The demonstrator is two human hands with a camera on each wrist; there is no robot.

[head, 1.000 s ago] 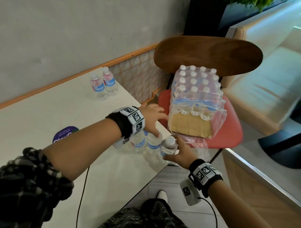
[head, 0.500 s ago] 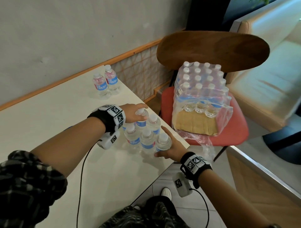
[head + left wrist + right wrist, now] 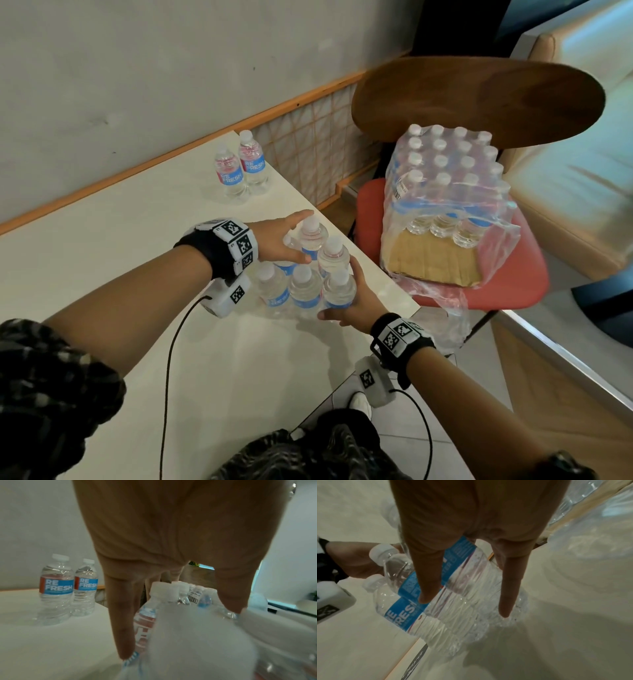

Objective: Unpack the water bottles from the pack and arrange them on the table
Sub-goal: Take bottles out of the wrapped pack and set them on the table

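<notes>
Several small water bottles with blue labels stand bunched near the white table's right edge. My left hand presses the far left side of the bunch, fingers straight down along a bottle. My right hand presses the near right side, with straight fingers lying on the bottles. The torn plastic-wrapped pack, still holding many bottles on cardboard, sits on a red chair seat to the right.
Two more bottles stand at the table's far corner by the wall, also seen as two bottles in the left wrist view. The chair's wooden backrest rises behind the pack. Loose wrap hangs off the seat.
Both hands slid the bunch of bottles from the table's edge a little farther onto the table. In the last half second they have barely moved.
</notes>
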